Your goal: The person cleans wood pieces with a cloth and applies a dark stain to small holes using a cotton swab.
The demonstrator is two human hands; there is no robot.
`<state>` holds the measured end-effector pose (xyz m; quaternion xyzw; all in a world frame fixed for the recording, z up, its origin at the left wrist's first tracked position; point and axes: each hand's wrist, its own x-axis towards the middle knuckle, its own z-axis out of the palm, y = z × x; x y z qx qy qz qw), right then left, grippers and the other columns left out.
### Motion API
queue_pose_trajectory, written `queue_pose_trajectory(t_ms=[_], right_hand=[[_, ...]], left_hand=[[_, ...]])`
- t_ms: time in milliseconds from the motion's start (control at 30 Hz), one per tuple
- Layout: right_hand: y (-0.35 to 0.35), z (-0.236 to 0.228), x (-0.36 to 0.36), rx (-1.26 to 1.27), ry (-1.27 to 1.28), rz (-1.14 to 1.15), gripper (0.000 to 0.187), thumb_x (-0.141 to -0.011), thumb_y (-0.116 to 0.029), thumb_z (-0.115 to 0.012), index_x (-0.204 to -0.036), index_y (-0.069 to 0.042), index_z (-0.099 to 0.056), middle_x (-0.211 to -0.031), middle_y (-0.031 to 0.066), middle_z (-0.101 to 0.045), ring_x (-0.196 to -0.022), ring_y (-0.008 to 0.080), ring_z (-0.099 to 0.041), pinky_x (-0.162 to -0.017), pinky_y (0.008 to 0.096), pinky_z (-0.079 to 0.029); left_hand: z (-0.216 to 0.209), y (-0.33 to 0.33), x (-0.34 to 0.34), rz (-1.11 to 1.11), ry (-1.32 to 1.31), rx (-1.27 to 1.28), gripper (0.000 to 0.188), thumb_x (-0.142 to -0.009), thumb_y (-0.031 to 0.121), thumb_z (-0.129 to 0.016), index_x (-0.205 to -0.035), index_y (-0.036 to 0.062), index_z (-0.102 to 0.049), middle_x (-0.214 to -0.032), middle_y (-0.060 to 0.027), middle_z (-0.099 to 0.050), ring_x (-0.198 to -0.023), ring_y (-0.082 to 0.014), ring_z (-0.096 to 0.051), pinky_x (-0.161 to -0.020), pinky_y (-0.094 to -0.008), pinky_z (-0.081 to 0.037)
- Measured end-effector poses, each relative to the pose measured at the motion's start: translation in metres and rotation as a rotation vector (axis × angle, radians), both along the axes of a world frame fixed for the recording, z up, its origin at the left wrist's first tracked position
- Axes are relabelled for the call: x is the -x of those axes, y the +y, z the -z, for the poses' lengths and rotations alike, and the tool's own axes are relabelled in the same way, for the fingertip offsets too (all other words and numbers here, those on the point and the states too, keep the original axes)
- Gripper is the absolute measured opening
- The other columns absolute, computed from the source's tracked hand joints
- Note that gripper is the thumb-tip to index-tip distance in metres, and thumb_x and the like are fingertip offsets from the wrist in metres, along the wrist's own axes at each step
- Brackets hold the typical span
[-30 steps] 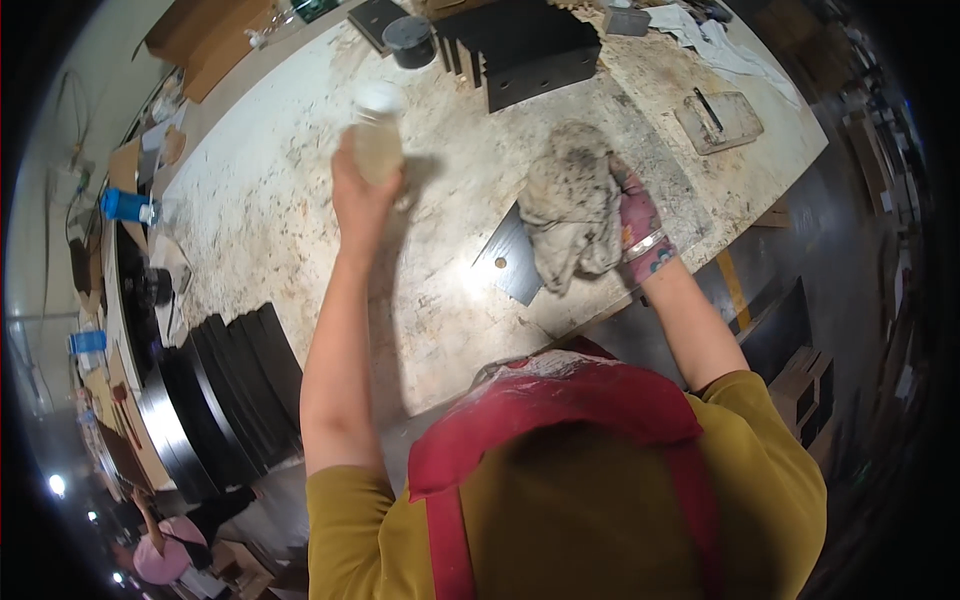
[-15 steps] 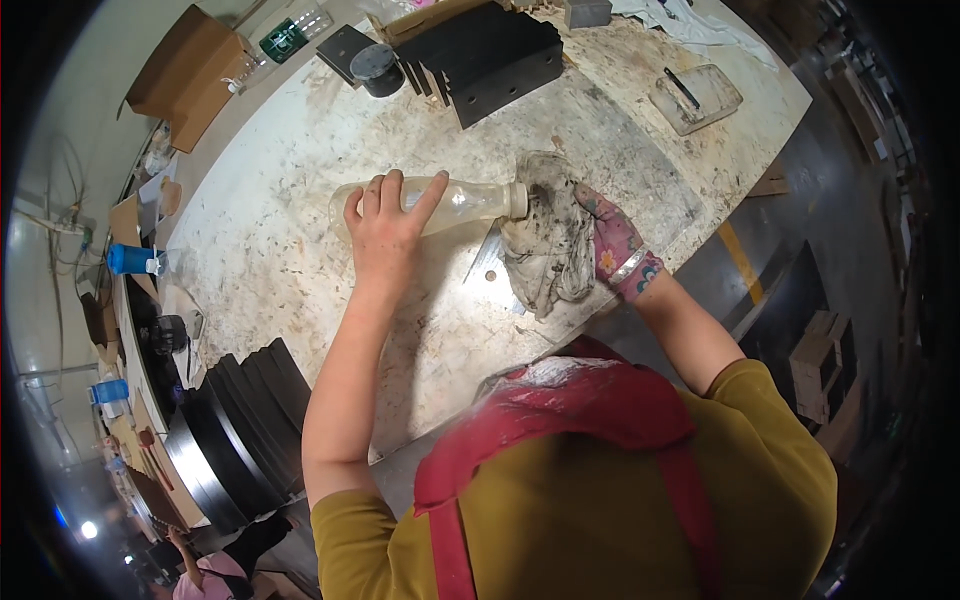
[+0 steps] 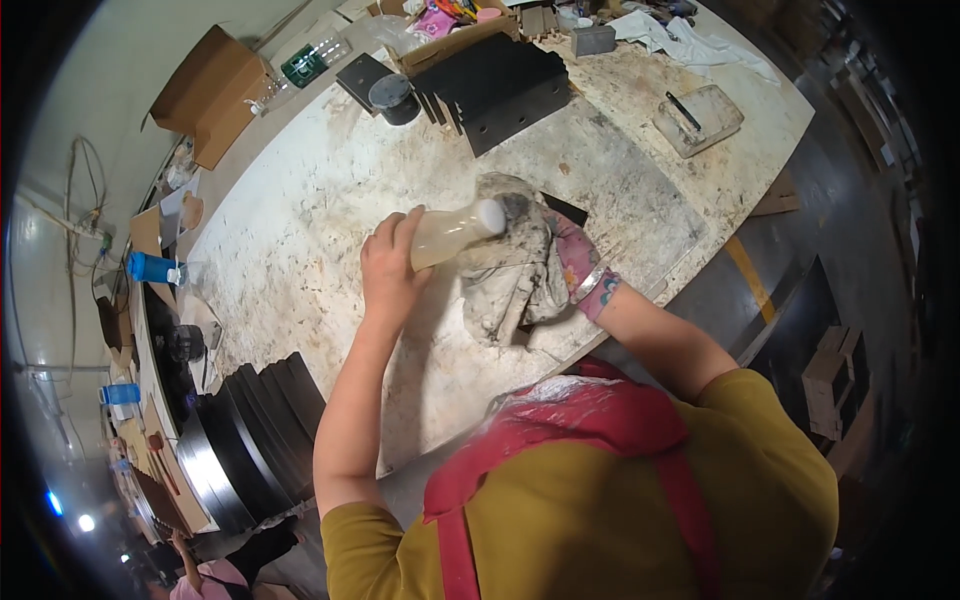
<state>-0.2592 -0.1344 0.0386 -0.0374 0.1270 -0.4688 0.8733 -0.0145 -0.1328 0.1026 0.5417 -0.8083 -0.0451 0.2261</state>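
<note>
My left hand is wrapped round a clear plastic bottle of cloudy pale liquid. The bottle lies tilted, its white cap toward the rag. My right hand, in a pink flowered glove, presses on a grey, black-stained rag on the worktable; its fingers are partly hidden by the cloth. From under the rag and glove, the end of a dark flat plate sticks out on the far side. The rag covers most of that plate.
A stack of black plates stands at the back, beside a round dark container. A shallow tray with a black marker lies at the far right. More black plates are stacked at left. The stained table ends at right.
My right hand and the rag have moved left and nearer, over the plate. The bottle has shifted right and its cap has swung toward me. The whole view has shifted slightly.
</note>
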Motion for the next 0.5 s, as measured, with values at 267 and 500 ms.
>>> queue_pose_trajectory(t_ms=[267, 500], right_hand=[[0.008, -0.033, 0.046, 0.141, -0.255, -0.049, 0.049, -0.096, -0.034, -0.037, -0.134, -0.004, -0.043, -0.137, 0.0123, -0.046, -0.126, 0.0292, -0.044, -0.108, 0.0433, -0.034], [-0.015, -0.033, 0.171, 0.151, 0.499, 0.397, 0.042, -0.090, -0.027, -0.051, -0.123, -0.001, -0.054, -0.120, 0.0165, -0.059, -0.109, 0.0291, -0.059, -0.097, 0.0412, -0.046]], left_hand=[[0.035, -0.020, -0.057, -0.459, 0.594, -0.117, 0.090, -0.071, 0.016, -0.077, -0.143, 0.0034, -0.025, -0.130, -0.0229, -0.049, -0.119, -0.0327, -0.050, -0.100, -0.0392, -0.041], [0.055, 0.029, -0.072, -0.644, 0.608, 0.085, 0.095, -0.072, 0.018, -0.079, -0.143, -0.0010, -0.019, -0.139, -0.0237, -0.035, -0.131, -0.0338, -0.034, -0.104, -0.0394, -0.036]])
